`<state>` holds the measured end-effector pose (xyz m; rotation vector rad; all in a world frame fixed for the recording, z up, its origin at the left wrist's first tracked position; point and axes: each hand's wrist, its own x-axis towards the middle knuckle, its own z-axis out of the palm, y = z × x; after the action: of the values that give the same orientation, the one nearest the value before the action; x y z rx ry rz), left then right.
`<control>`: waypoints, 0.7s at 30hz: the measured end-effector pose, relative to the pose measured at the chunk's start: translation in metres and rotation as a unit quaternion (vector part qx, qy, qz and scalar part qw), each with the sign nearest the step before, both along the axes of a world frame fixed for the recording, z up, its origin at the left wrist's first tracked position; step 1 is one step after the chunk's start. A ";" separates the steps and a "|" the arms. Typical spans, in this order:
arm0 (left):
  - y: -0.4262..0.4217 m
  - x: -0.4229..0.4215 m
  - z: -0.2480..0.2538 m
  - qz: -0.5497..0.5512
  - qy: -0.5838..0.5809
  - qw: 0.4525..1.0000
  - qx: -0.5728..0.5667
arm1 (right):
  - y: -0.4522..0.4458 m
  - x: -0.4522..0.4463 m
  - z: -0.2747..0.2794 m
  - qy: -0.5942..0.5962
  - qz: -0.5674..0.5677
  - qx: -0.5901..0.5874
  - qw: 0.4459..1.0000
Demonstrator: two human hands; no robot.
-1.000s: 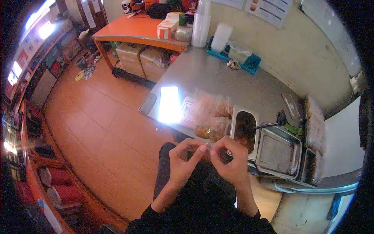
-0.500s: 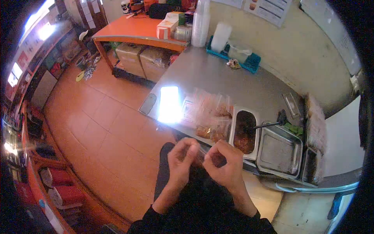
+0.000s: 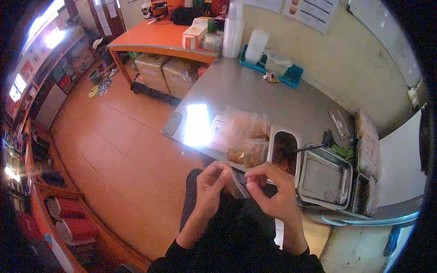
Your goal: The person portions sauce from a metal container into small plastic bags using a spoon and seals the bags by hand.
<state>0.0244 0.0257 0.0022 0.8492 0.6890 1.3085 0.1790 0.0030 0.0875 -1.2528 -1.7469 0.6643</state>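
Note:
A small clear plastic zip bag [image 3: 237, 185] hangs tilted in front of my dark clothes. My left hand [image 3: 210, 187] pinches its upper left part between thumb and fingers. Close to the bag's right side, my right hand [image 3: 272, 187] has its thumb and fingers curled into a pinch. Whether those fingertips grip part of the bag is not clear. Just beyond my hands, several clear bags of brown food [image 3: 246, 154] lie on the steel counter [image 3: 227, 86]. A metal pan of dark food [image 3: 284, 148] stands to their right.
A glowing screen [image 3: 197, 125] and a phone [image 3: 173, 123] lie at the counter's left edge. An empty steel tray [image 3: 323, 177] sits right, with a black-handled utensil [image 3: 314, 146] across its back corner. Behind are a teal tray [image 3: 291, 77] and stacked plastic cups [image 3: 233, 32].
My right hand has shifted right and slightly down, away from my left hand. The bag between them shows more now, its edge slanting down to the right. My left hand has barely moved.

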 end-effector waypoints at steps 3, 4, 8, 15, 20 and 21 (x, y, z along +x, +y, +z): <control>-0.001 0.000 -0.002 -0.028 0.022 0.999 0.002 | -0.001 -0.001 0.004 0.012 0.024 -0.051 0.998; -0.002 0.000 0.000 -0.027 0.022 0.999 0.003 | -0.001 0.000 0.006 0.012 0.024 -0.051 0.998; -0.004 0.000 0.007 -0.030 0.051 0.998 -0.004 | 0.000 0.002 0.014 -0.027 0.043 -0.095 0.994; -0.002 0.005 0.014 -0.053 0.110 0.992 -0.036 | 0.006 0.006 0.006 -0.111 0.035 -0.081 0.990; -0.002 0.006 0.008 -0.080 0.109 0.990 -0.029 | 0.010 0.008 0.006 -0.070 0.050 -0.083 0.993; -0.003 0.007 0.008 -0.091 0.111 0.989 -0.022 | 0.010 0.008 0.005 -0.055 0.048 -0.068 0.995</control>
<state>0.0310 0.0232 0.0103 1.0075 0.7910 1.0409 0.1867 0.0131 0.0925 -1.3249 -1.8880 0.7937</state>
